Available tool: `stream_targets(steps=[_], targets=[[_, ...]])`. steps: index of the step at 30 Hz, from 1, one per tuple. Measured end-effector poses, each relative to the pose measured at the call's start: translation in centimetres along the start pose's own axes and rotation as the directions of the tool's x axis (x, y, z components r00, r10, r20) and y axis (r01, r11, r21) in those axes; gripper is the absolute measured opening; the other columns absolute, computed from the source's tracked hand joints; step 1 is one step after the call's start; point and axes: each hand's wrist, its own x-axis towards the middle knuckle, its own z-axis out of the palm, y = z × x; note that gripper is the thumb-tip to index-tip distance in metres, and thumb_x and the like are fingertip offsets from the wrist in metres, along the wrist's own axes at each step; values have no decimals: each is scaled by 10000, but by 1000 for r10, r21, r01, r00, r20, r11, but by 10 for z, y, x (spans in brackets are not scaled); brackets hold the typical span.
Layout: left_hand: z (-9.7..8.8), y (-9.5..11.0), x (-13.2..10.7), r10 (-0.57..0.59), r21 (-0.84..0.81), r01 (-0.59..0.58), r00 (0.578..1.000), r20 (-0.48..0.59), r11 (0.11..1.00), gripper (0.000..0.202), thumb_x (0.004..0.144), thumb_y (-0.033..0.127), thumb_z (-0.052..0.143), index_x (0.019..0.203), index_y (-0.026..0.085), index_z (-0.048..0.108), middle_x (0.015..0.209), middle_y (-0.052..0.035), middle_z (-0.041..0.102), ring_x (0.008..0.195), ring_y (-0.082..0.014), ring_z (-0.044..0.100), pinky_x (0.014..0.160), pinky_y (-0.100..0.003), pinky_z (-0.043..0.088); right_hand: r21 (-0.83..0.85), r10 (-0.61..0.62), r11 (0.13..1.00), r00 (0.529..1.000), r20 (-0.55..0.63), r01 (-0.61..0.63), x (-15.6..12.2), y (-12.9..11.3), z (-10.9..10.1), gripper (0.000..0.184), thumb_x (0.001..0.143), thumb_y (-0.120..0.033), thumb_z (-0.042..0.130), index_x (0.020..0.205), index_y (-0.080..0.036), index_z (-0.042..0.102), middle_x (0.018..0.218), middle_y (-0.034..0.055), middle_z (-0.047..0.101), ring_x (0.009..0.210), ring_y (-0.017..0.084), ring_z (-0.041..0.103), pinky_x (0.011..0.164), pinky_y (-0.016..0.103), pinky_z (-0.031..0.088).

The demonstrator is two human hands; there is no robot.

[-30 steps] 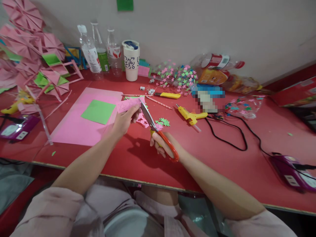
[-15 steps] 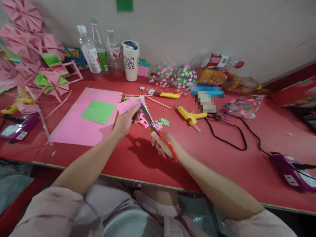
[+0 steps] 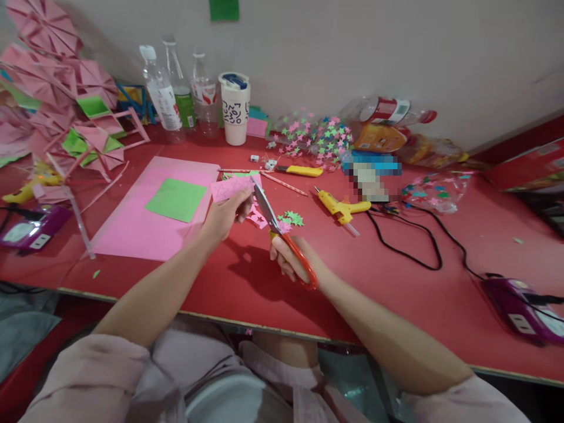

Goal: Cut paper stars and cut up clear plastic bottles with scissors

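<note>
Between the fingers of my left hand [image 3: 227, 216] is a strip of pink paper [image 3: 227, 188] with star outlines drawn on it. My right hand [image 3: 291, 258] grips the orange-handled scissors [image 3: 269, 212], fingers wrapped round the handles. Their blades point up and away, with the tips at the right end of the strip. Pink paper scraps [image 3: 258, 217] with star-shaped holes lie below the blades. Beside them is a small pile of green paper stars [image 3: 291, 218], with pink stars [image 3: 285, 227] partly behind the scissors.
Left of my hands, a green square [image 3: 176, 200] lies on pink sheets [image 3: 132, 235]. A yellow glue gun [image 3: 341, 205] with a black cord and a yellow utility knife [image 3: 302, 171] lie to the right. Bottles [image 3: 164, 106] and a white cup [image 3: 235, 111] stand along the wall.
Almost nothing differs. The view has shifted very slightly; the strip and scissors keep nearly the same places in my hands.
</note>
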Motion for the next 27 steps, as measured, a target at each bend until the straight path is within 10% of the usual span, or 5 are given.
stream_targets(steps=[27], targets=[[-3, 1, 3, 51, -40, -53, 998, -48, 998, 273, 769, 322, 568, 546, 168, 535, 421, 53, 459, 360, -32, 386, 356, -173, 266, -28, 38, 999, 999, -35, -39, 0, -7, -1, 501, 784, -662, 504, 581, -210, 429, 307, -94, 367, 246, 60, 356, 336, 200, 340]])
